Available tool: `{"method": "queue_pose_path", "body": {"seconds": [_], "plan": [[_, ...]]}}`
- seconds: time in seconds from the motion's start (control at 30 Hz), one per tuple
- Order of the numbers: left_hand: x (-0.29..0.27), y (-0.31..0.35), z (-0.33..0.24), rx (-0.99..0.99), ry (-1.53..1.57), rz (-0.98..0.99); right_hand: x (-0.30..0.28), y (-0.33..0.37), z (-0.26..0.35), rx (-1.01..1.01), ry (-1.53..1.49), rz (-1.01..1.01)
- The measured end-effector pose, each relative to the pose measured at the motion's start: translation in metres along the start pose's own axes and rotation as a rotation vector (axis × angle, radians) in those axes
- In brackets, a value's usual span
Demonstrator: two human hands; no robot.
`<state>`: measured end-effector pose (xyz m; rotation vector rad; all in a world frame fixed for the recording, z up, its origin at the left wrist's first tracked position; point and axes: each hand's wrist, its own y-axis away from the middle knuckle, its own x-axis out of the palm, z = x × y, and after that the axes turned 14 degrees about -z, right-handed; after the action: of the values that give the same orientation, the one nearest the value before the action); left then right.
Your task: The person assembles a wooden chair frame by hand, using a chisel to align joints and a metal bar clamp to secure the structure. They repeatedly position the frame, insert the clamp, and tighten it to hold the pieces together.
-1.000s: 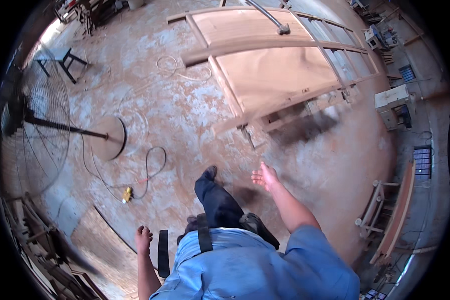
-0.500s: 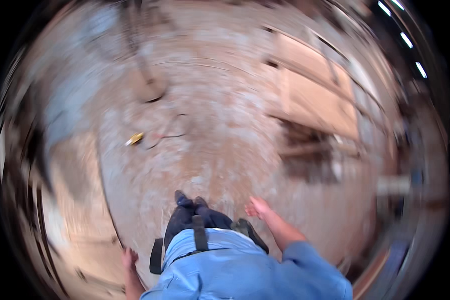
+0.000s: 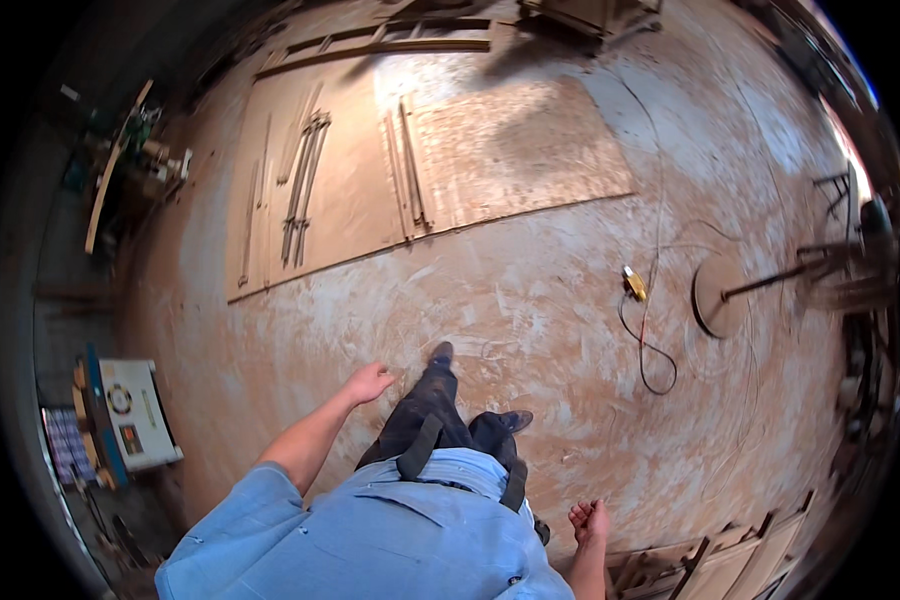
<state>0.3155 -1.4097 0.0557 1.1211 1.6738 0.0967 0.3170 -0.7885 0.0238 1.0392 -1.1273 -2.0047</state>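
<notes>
The person is walking across a dusty concrete floor (image 3: 530, 300), and both hands are empty. The left hand (image 3: 368, 383) swings out in front of the left hip, fingers loosely curled and half open, holding nothing. The right hand (image 3: 590, 521) hangs low by the right side, fingers curled narrower, also holding nothing. One dark shoe (image 3: 440, 353) is planted ahead, the other (image 3: 515, 420) just behind it to the right.

To walk here well, I would judge, the feet should keep left of the thin cable (image 3: 642, 352) that loops on the floor to the right, ending in a small yellow plug (image 3: 634, 285), and step over rather than on the slats.

Far off lies a big flat board (image 3: 510, 150), pale brown and rough like pressed chip, with thin wooden slats (image 3: 305, 185) laid in rows on the smoother sheet beside it. At right a round disc base (image 3: 715, 295) carries a dark pole. The floor is pale with sawdust, swept in curved streaks. At near left stands a white boxy machine (image 3: 135, 415); stacked wooden frames (image 3: 730, 560) sit at near right.
</notes>
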Motion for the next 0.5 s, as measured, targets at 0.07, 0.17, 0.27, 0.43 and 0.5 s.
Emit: {"method": "queue_pose_path", "body": {"seconds": [0.07, 0.17, 0.27, 0.43, 0.5], "plan": [[-0.009, 0.004, 0.036, 0.013, -0.032, -0.027, 0.027, 0.016, 0.011, -0.037, 0.044, 0.044], [-0.019, 0.0, 0.083, -0.093, 0.024, 0.012, 0.078, 0.04, 0.025, -0.098, 0.096, 0.113], [-0.035, -0.012, 0.138, -0.155, 0.12, -0.002, 0.139, 0.068, 0.032, -0.108, 0.105, 0.25], [-0.111, -0.048, 0.209, -0.368, 0.35, -0.055, 0.282, 0.127, 0.014, -0.186, 0.403, 0.291], [-0.138, -0.058, 0.272, -0.36, 0.319, -0.262, 0.36, 0.166, -0.003, -0.256, 0.586, 0.245]]}}
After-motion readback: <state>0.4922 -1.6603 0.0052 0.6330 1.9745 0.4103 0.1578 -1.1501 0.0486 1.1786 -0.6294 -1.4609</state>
